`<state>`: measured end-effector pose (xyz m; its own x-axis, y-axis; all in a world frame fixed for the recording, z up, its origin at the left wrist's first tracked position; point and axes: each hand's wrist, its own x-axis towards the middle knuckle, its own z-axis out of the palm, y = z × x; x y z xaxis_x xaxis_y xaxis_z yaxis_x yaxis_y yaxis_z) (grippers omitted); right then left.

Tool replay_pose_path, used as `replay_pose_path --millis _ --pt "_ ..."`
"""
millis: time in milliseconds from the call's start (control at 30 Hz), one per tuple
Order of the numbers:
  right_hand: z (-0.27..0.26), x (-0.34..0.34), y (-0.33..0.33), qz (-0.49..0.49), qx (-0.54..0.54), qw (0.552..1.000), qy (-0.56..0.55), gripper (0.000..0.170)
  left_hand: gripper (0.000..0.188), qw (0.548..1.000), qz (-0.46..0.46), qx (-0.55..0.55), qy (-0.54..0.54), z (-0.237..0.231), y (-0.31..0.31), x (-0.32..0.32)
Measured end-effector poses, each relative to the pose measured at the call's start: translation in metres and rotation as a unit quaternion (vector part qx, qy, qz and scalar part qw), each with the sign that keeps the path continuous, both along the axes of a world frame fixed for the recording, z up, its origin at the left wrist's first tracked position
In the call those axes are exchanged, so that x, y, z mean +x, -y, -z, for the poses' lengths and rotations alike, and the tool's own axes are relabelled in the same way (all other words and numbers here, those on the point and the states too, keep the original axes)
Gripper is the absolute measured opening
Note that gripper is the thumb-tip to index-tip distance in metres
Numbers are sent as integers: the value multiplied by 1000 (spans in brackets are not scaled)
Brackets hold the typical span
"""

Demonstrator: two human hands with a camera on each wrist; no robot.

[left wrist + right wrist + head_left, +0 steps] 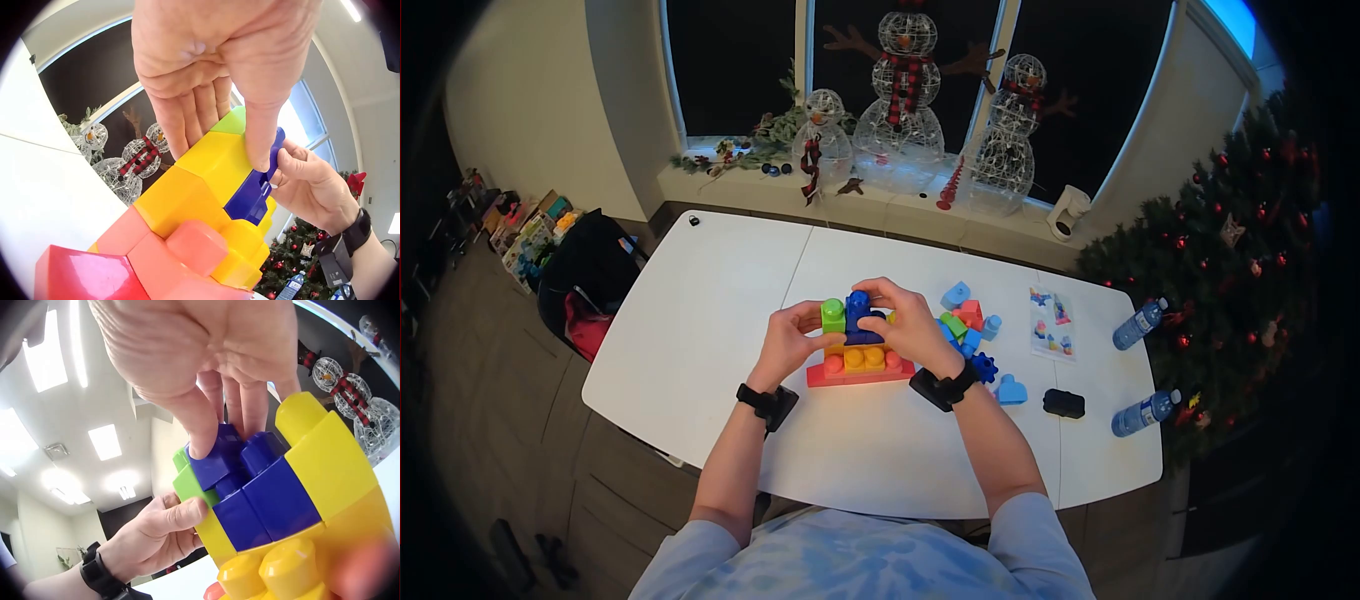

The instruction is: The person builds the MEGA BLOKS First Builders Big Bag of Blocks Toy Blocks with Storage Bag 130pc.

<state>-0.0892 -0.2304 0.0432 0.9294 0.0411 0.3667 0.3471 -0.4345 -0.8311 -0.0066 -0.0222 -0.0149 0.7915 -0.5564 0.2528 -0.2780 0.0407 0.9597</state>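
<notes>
A stepped structure of toy building blocks stands on the table, with a red base (840,376), yellow blocks (344,456) above it and dark blue blocks (275,500) in its middle. My right hand (910,325) pinches a dark blue block (215,459) at the top between thumb and fingers. That block sits tilted over the studs of the dark blue blocks below. At the structure's left side, my left hand (785,345) grips around the green block (832,316) and the yellow block (215,156) under it, thumb in front and fingers behind.
Loose blocks (968,312) in several colours lie right of the structure, with a dark blue gear-shaped piece (985,368) near them. Further right are a picture sheet (1052,322), a black case (1064,403) and two water bottles (1140,323) lying near the table's edge.
</notes>
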Motion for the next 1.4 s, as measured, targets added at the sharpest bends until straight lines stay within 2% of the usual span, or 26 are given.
replay_pose_path --millis 500,733,800,867,933,967,1033,1067,1133,1200,1267,1300,1333,1400 --pt "9 2 0 5 -56 998 12 40 43 1000 -13 -2 -2 2 5 -2" --pt "10 0 3 -1 -42 999 5 42 41 999 -25 28 8 0 8 -5" --pt "12 0 11 17 -65 995 77 46 41 999 -24 34 10 0 8 -4" --pt "10 -5 35 87 -28 991 97 51 41 998 -34 44 9 2 9 -3" --pt "5 -15 65 186 72 977 73 41 41 998 -33 51 9 2 9 -2" --pt "6 -23 83 190 70 977 70 41 42 997 -36 60 12 2 9 -2" --pt "8 -37 112 311 9 949 49 28 42 998 -32 55 8 2 8 -2" --pt "9 -45 118 314 8 948 49 28 43 998 -32 51 7 2 9 -1" --pt "15 -65 119 299 -127 945 -43 17 43 998 -34 49 11 4 10 -1" --pt "36 -73 117 283 -153 946 -34 16 43 998 -38 48 15 5 9 0" --pt "45 -77 104 301 -274 894 -186 22 42 998 -33 48 14 6 9 1" --pt "57 -77 101 300 -298 888 -183 32 42 998 -32 49 14 6 9 1" --pt "67 -77 97 301 -297 888 -183 32 42 998 -35 56 18 6 9 2" --pt "83 -73 90 319 -381 850 -174 41 41 997 -38 62 25 5 10 2"
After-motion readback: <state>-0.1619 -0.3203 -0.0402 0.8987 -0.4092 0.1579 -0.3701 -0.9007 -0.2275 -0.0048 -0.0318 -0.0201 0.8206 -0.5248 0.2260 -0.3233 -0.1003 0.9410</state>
